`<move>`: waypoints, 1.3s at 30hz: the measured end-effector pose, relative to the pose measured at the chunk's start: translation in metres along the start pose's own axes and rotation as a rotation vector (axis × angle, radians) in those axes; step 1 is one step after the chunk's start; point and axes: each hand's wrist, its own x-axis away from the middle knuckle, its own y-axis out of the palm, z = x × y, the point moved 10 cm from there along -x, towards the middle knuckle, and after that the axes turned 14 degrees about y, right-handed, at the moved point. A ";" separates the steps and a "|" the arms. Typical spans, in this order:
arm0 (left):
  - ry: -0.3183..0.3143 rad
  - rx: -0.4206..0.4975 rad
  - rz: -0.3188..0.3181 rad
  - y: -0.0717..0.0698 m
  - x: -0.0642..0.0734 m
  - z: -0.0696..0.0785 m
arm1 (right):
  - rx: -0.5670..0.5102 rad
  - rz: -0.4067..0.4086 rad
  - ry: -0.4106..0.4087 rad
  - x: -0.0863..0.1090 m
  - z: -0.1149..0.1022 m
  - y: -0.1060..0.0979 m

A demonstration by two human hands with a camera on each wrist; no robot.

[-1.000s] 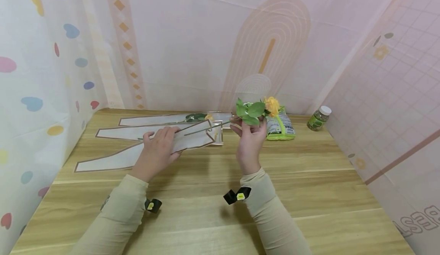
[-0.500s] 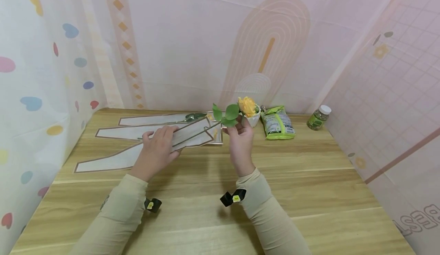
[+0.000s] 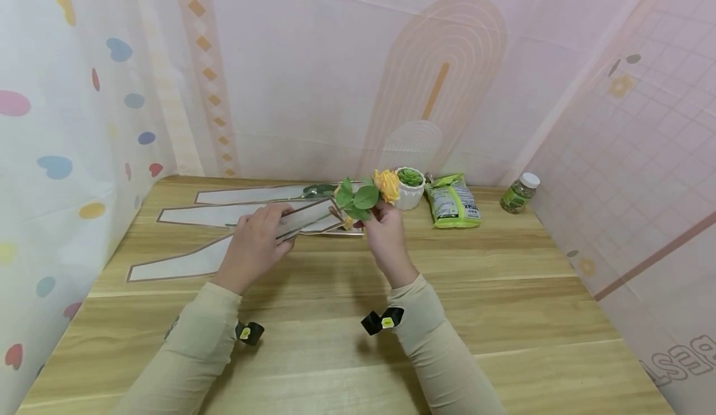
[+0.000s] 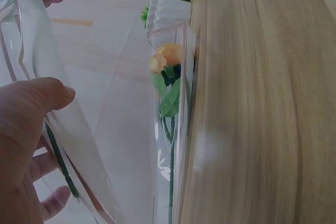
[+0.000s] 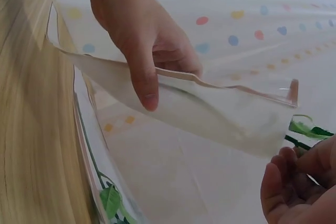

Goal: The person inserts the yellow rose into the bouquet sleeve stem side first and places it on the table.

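Observation:
My left hand (image 3: 253,246) grips a white, clear-fronted flower sleeve (image 3: 310,219) with a brown border, raised off the table at its open end. Fingers and thumb sit on opposite faces of it, as the right wrist view shows. My right hand (image 3: 387,241) pinches the stem of a yellow rose (image 3: 386,185) just under the bloom, beside its green leaves (image 3: 366,197). The stem runs into the sleeve mouth; in the left wrist view a green stem (image 4: 60,158) shows inside the film. Bloom and leaves stand outside the mouth.
Behind lie two more sleeves, a far one (image 3: 240,197) and a nearer one (image 3: 190,216), with yellow flowers in them. To the right stand a succulent in a white pot (image 3: 409,200), a green packet (image 3: 454,204) and a white-lidded jar (image 3: 518,194). Patterned curtains border the table.
My right hand has moved left with the rose, sliding its stem deeper into the sleeve. The potted succulent, earlier hidden behind the flower, now shows. My left hand has stayed nearly in place.

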 end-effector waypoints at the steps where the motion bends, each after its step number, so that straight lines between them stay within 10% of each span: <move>1: -0.005 -0.003 -0.003 0.000 0.000 0.000 | -0.007 -0.008 0.011 0.000 0.000 0.000; 22: -0.076 -0.049 0.072 -0.007 0.006 -0.011 | -0.108 -0.192 -0.037 0.009 -0.019 0.009; 39: -0.076 -0.048 0.092 -0.008 0.002 -0.007 | 0.377 -0.202 -0.250 0.022 -0.028 0.030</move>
